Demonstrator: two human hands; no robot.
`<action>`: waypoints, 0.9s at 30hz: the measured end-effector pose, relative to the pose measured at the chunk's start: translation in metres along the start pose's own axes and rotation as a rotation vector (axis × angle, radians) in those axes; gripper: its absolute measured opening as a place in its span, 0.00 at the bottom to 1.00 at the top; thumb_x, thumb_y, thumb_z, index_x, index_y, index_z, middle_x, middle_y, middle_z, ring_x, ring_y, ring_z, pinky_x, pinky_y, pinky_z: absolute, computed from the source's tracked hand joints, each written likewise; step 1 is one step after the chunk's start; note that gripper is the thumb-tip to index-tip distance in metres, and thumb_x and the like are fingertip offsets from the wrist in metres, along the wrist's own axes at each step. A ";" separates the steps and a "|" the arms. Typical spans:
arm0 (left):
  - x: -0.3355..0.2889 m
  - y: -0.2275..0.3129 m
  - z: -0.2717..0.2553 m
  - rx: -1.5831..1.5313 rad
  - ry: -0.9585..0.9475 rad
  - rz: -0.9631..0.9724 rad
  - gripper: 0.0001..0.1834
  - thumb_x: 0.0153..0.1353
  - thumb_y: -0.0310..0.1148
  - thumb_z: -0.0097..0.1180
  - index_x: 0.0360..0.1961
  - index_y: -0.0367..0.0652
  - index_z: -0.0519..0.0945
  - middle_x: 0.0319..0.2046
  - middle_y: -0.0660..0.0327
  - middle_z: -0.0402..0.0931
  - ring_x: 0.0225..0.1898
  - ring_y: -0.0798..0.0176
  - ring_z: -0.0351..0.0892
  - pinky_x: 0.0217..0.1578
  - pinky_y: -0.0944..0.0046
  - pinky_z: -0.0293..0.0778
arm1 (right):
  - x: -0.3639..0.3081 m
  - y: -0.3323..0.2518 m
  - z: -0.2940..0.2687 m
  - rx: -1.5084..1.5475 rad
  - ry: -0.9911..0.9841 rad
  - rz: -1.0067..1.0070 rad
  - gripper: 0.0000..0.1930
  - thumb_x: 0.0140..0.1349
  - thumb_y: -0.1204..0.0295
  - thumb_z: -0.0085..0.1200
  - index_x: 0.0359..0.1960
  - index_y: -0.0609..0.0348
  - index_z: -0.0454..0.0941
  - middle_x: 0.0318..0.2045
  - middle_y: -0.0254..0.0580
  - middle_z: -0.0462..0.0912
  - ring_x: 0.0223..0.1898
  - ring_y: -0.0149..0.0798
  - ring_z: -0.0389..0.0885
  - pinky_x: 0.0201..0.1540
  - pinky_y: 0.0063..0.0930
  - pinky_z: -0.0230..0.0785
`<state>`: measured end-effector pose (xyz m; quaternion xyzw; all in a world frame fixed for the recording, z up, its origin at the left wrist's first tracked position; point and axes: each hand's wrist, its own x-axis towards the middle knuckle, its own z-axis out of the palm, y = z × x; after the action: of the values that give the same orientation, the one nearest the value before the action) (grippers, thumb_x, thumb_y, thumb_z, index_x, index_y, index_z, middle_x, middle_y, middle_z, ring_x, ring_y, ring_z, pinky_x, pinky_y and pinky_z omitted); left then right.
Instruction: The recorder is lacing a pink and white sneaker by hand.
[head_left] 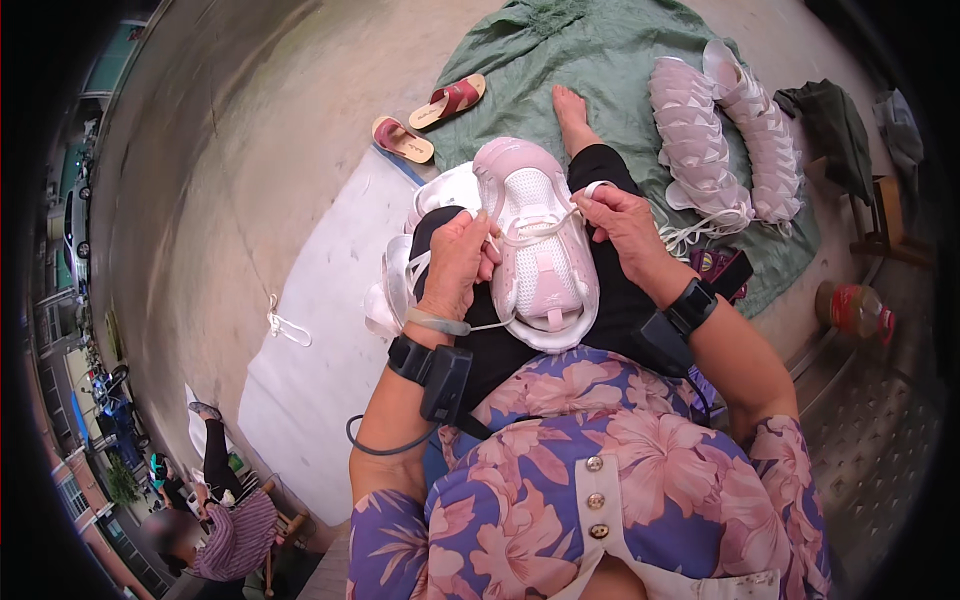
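Left hand [455, 262]: fingers clamped on lace [535, 232], 9 o'clock of shoe [537, 245] | Right hand [622, 222]: pinches lace, 3 o'clock | Shoe on lap, steadied for tension.

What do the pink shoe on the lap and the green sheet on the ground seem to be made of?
The pink shoe looks like white woven mesh in the middle, with smooth, slightly glossy pink synthetic trim and a pale moulded sole edge. The green sheet seems a thin, matte woven cloth: it lies in soft wrinkles and folds. Neither is certain.
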<state>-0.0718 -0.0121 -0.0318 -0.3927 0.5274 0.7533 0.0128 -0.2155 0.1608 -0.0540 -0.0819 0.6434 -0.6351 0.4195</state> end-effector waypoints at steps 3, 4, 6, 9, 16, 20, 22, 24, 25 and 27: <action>-0.004 -0.003 0.002 -0.014 0.045 0.023 0.13 0.65 0.39 0.47 0.28 0.41 0.74 0.14 0.69 0.67 0.10 0.79 0.59 0.10 0.79 0.53 | -0.005 0.009 -0.001 0.102 0.046 -0.022 0.06 0.59 0.70 0.55 0.31 0.59 0.78 0.22 0.27 0.75 0.21 0.19 0.67 0.23 0.13 0.62; -0.006 -0.006 0.002 -0.025 0.071 0.075 0.13 0.64 0.38 0.48 0.28 0.41 0.75 0.14 0.70 0.67 0.10 0.79 0.58 0.11 0.79 0.52 | -0.009 0.011 -0.002 0.101 0.049 -0.022 0.06 0.59 0.70 0.55 0.31 0.59 0.78 0.22 0.27 0.75 0.21 0.19 0.67 0.23 0.13 0.62; -0.011 -0.013 0.002 -0.039 0.097 0.124 0.12 0.64 0.38 0.49 0.29 0.41 0.75 0.15 0.71 0.67 0.11 0.80 0.58 0.11 0.79 0.52 | -0.016 0.013 0.000 0.139 0.064 -0.061 0.04 0.59 0.74 0.55 0.31 0.60 0.77 0.21 0.28 0.75 0.21 0.19 0.69 0.24 0.13 0.64; -0.015 -0.020 0.002 -0.111 0.117 0.199 0.09 0.62 0.36 0.52 0.32 0.41 0.76 0.17 0.70 0.68 0.13 0.80 0.59 0.13 0.79 0.54 | -0.020 0.012 0.008 0.143 0.059 -0.143 0.03 0.59 0.75 0.54 0.30 0.61 0.77 0.21 0.28 0.75 0.22 0.19 0.71 0.25 0.13 0.66; -0.018 -0.024 0.005 -0.157 0.087 0.264 0.06 0.59 0.31 0.55 0.35 0.41 0.75 0.20 0.68 0.72 0.16 0.80 0.65 0.16 0.80 0.60 | -0.018 0.016 0.016 0.034 0.072 -0.291 0.03 0.58 0.77 0.53 0.32 0.64 0.77 0.21 0.27 0.74 0.24 0.17 0.69 0.27 0.12 0.62; -0.019 -0.025 0.004 -0.101 0.086 0.302 0.05 0.59 0.30 0.54 0.35 0.41 0.76 0.20 0.69 0.72 0.16 0.80 0.65 0.17 0.81 0.60 | -0.018 0.018 0.017 -0.045 0.076 -0.319 0.03 0.58 0.77 0.53 0.32 0.64 0.77 0.22 0.25 0.74 0.25 0.17 0.69 0.27 0.12 0.62; -0.020 -0.024 0.006 -0.087 0.094 0.301 0.04 0.59 0.29 0.54 0.34 0.41 0.76 0.20 0.69 0.72 0.16 0.80 0.65 0.17 0.81 0.60 | -0.016 0.020 0.018 -0.064 0.090 -0.339 0.04 0.56 0.78 0.54 0.33 0.64 0.77 0.22 0.29 0.75 0.24 0.20 0.70 0.27 0.16 0.63; -0.021 -0.025 0.007 -0.071 0.103 0.300 0.04 0.59 0.28 0.54 0.34 0.41 0.76 0.20 0.69 0.72 0.16 0.80 0.64 0.17 0.81 0.60 | -0.016 0.021 0.019 -0.199 0.109 -0.439 0.04 0.53 0.79 0.54 0.31 0.64 0.76 0.21 0.33 0.76 0.23 0.25 0.72 0.27 0.19 0.65; -0.021 -0.026 0.007 -0.056 0.114 0.322 0.04 0.59 0.28 0.53 0.35 0.40 0.76 0.20 0.70 0.71 0.17 0.81 0.64 0.17 0.81 0.60 | -0.015 0.021 0.019 -0.334 0.128 -0.541 0.04 0.51 0.80 0.55 0.30 0.64 0.76 0.21 0.37 0.76 0.22 0.30 0.74 0.27 0.23 0.66; -0.020 -0.028 0.008 -0.034 0.130 0.343 0.04 0.59 0.27 0.53 0.35 0.40 0.76 0.20 0.70 0.71 0.17 0.81 0.64 0.17 0.81 0.60 | -0.016 0.017 0.021 -0.498 0.113 -0.710 0.04 0.49 0.80 0.54 0.28 0.63 0.75 0.21 0.41 0.76 0.23 0.37 0.75 0.28 0.27 0.67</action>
<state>-0.0506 0.0146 -0.0404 -0.3450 0.5733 0.7265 -0.1565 -0.1849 0.1586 -0.0593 -0.3617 0.7307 -0.5690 0.1069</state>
